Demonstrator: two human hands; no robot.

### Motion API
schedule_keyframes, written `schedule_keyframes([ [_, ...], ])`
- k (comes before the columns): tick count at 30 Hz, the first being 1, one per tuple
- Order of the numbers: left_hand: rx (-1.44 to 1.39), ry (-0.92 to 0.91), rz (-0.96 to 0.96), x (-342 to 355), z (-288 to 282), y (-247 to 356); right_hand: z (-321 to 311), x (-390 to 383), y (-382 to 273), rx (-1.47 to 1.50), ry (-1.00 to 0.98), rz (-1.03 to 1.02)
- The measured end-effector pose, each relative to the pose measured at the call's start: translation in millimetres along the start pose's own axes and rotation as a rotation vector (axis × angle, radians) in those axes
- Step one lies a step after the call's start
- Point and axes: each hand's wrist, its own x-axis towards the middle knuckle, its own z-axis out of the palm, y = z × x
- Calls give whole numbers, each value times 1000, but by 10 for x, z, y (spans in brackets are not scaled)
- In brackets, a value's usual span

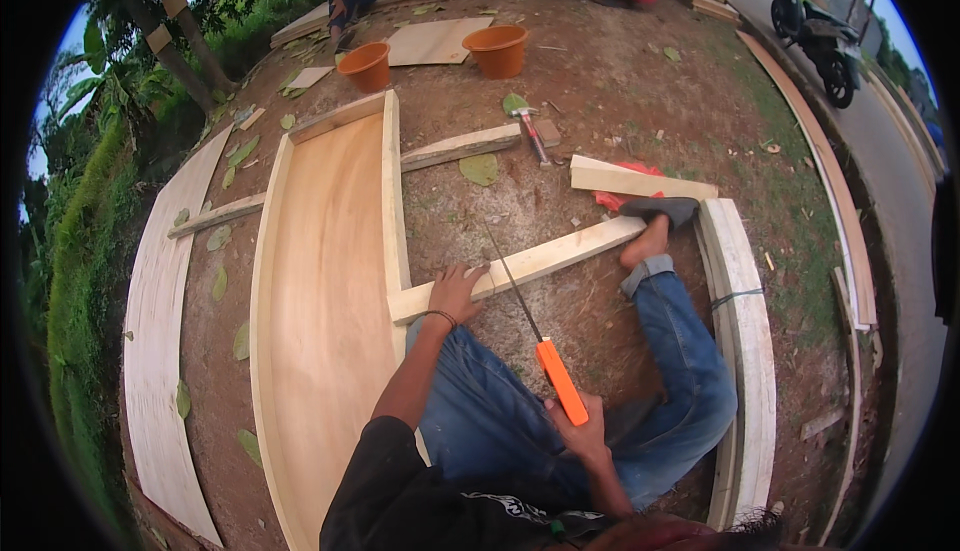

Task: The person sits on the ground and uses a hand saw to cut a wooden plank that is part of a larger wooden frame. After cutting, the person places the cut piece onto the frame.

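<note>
My right hand (580,431) is closed around the orange handle of a handsaw (561,383). Its thin blade points away from me and crosses a pale wooden beam (555,254). On the beam, just left of the blade, my left hand (458,291) grips and presses down. The beam's left end rests at the edge of a shallow plywood panel with a raised timber frame (330,241). My foot in a dark sandal (655,219) is against the beam's far right end.
A stack of long timbers (742,371) stands right of my bent leg. Beyond lie a short board (640,181) over red plastic, a hammer (535,136) and two orange buckets (366,68). Other people sit at the far end. A plywood sheet (165,351) lies at left; a motorbike (820,36) stands on the road.
</note>
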Motion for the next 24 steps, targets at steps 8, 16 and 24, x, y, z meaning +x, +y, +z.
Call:
schedule_keyframes([
  [8, 70, -367, -208, 375, -383, 341, -260, 2, 155, 33, 61, 14],
  [16, -106, 541, -42, 1191, -420, 515, -724, -114, -215, -2, 209, -158],
  [24, 90, 110, -65, 935, 952, 464, -1142, -47, -72, 20, 430, -248],
])
